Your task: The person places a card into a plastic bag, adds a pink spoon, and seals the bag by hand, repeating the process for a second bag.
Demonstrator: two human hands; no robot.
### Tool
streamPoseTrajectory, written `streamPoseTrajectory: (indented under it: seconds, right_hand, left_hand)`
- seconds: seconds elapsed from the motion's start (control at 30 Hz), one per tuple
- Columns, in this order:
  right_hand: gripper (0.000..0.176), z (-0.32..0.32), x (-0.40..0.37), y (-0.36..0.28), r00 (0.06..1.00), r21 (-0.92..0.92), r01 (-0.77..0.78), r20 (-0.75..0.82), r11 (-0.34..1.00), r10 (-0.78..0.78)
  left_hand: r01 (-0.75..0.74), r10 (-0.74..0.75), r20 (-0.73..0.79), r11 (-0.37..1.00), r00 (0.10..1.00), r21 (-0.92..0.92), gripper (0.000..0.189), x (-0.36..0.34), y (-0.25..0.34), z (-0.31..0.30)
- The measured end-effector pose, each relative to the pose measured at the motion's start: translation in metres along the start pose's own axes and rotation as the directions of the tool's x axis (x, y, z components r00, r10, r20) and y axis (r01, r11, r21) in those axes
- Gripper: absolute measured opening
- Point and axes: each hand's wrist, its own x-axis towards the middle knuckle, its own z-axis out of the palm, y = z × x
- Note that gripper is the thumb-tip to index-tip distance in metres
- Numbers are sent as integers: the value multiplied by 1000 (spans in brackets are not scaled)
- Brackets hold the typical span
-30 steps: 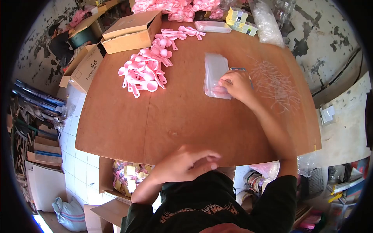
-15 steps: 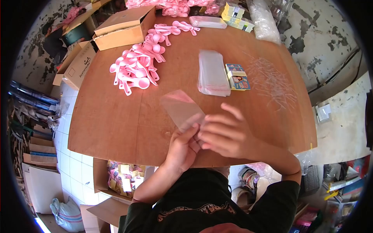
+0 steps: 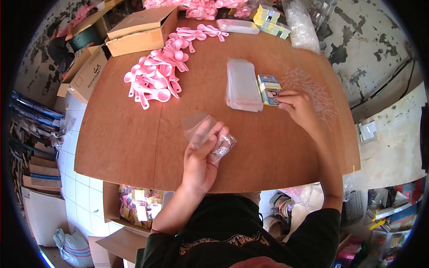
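Note:
My left hand point(image 3: 203, 156) is closed on a clear plastic bag point(image 3: 195, 125), which lies across the fingers and is crumpled at its right end. At the right, my right hand point(image 3: 298, 106) pinches at the lower right edge of a banded stack of printed cards point(image 3: 269, 89). Whether its fingertips have lifted a card off the stack cannot be made out. Just left of the cards lies a pile of flat clear plastic bags point(image 3: 243, 85). Thin clear strips point(image 3: 308, 85) are scattered beyond my right hand.
Pink plastic scoops point(image 3: 156, 76) are heaped on the wooden table point(image 3: 120, 143), near a cardboard box point(image 3: 142, 31). More card stacks point(image 3: 270, 22) and a plastic roll point(image 3: 301, 27) stand at the back. Below the front edge is a box of filled packets point(image 3: 140, 201). Another person point(image 3: 60, 49) is far left.
My right hand has left the plastic bag and moved right and away from me to the card stack. My left hand keeps the bag, now more folded over its fingers.

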Motion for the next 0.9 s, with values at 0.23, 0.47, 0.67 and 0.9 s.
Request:
streamPoseTrajectory:
  seconds: [0.23, 0.47, 0.67, 0.9]
  right_hand:
    - [17, -24, 6, -65, 977, -29, -199, -84, 980, 196]
    - [18, -10, -17, -123, 951, 515, -255, -19, 819, 308]
    - [23, 3, -21, -129, 962, 771, -229, 86, 595, 259]
    - [17, 20, -25, -138, 918, 844, -287, 109, 452, 381]
  left_hand:
    - [-80, 75, -60, 993, 995, -85, 50, 3, 7, 3]
    - [-128, 119, -80, 985, 990, -119, 51, 4, 17, 9]
    - [-173, 167, -53, 975, 985, -138, 41, 6, 19, 2]
    - [-244, 234, -76, 951, 969, -190, 36, 7, 18, 1]
